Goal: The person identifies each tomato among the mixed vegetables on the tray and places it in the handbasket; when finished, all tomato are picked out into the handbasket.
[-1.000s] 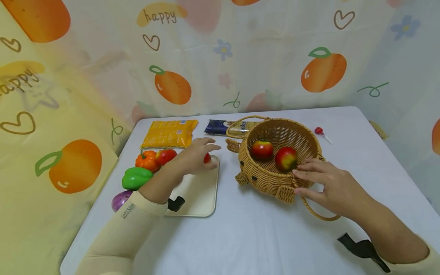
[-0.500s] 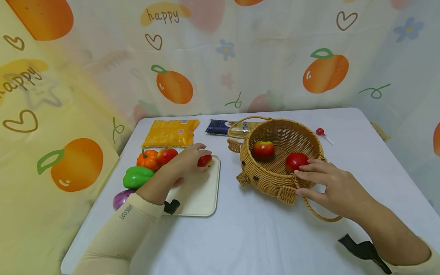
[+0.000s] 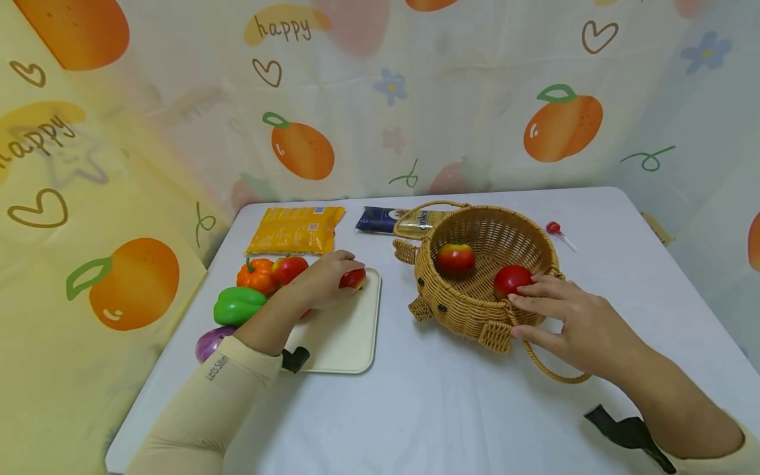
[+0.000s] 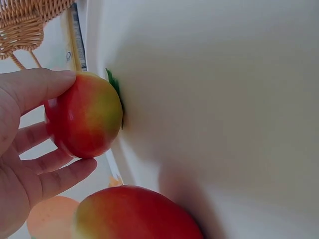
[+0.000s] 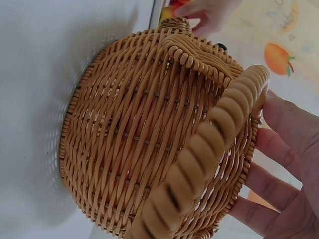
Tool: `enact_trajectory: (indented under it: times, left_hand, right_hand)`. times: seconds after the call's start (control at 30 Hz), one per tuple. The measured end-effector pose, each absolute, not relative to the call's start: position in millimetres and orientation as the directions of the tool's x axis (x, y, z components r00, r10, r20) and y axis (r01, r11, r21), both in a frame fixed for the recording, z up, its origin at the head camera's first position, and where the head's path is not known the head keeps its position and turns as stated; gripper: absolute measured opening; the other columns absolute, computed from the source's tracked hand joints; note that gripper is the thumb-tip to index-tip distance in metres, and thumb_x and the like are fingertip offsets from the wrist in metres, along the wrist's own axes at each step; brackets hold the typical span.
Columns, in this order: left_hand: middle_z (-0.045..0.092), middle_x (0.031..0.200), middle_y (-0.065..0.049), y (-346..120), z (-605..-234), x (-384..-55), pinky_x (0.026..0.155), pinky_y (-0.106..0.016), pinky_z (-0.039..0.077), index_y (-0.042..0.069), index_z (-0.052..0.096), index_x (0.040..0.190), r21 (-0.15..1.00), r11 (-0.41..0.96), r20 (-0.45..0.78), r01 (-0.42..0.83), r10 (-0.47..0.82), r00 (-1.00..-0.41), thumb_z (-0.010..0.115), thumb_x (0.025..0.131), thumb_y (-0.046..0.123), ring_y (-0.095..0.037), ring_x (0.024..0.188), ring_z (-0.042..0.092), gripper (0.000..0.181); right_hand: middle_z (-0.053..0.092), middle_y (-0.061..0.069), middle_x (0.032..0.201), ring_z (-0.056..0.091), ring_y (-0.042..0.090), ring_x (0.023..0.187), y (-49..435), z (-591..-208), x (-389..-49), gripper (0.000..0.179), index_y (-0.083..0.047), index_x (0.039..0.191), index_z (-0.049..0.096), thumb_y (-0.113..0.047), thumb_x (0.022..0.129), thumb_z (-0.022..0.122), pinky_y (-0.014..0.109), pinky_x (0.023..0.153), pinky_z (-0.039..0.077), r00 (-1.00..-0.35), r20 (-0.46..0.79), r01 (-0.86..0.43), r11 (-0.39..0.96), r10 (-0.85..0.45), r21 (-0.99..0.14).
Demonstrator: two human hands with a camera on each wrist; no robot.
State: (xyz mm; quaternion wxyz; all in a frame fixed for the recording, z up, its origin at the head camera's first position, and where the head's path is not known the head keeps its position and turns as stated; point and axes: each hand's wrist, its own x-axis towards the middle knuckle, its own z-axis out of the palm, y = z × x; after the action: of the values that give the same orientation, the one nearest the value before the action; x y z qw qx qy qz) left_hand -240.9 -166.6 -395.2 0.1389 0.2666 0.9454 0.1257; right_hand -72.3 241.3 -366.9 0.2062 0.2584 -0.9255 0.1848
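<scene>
In the head view my left hand (image 3: 323, 280) reaches over the cream tray (image 3: 347, 353) and holds a red-and-yellow apple (image 3: 353, 280) near its far right corner. The left wrist view shows thumb and fingers round this apple (image 4: 84, 117), a green leaf at its tray-side end. Another red-and-yellow fruit (image 4: 134, 214) lies close by, mostly hidden under the hand in the head view. My right hand (image 3: 572, 316) grips the rim of a wicker basket (image 3: 469, 323), fingers over the edge, thumb outside by the handle. Inside lie two red apples, one left (image 3: 455, 259), one right (image 3: 512, 282).
Left of the tray lie a purple vegetable (image 3: 212, 343), a green pepper (image 3: 239, 306), an orange pumpkin-like vegetable (image 3: 256, 276) and a red fruit (image 3: 289, 269). Behind are a yellow packet (image 3: 295, 229) and a dark blue packet (image 3: 380, 220). A lollipop (image 3: 554, 228) lies right of the basket.
My left hand has lowered from above the tray, and its spread fingers have closed round the apple. The basket's right apple has rolled rightward, toward my right fingers. The right hand stays at the rim.
</scene>
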Motion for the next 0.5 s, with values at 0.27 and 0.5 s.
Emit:
enact_trajectory:
  times: [0.27,0.5]
  left_hand:
    - [0.048,0.151,-0.015,-168.3,-389.2,-235.4,0.105,-0.051,0.052,0.017,0.062,0.142,0.309,0.827,-0.192,0.469,0.538,-0.821,0.078,0.092,0.018,-0.037,0.138,0.047,0.053]
    - [0.050,0.149,-0.016,-167.0,-379.9,-231.6,0.102,-0.051,0.054,0.017,0.062,0.142,0.304,0.809,-0.154,0.504,0.563,-0.812,0.078,0.092,0.023,-0.036,0.135,0.049,0.054]
  right_hand:
    - [0.075,0.008,0.116,0.066,0.041,0.117,240.9,-366.7,-72.4,0.069,-0.014,0.113,0.080,-0.071,0.086,0.054,0.055,0.079,0.060,-0.776,0.485,-0.558,0.797,-0.403,-0.231]
    - [0.075,0.008,0.116,0.066,0.041,0.116,240.7,-366.1,-72.1,0.070,-0.013,0.114,0.080,-0.071,0.086,0.053,0.054,0.077,0.060,-0.772,0.490,-0.562,0.794,-0.404,-0.230]
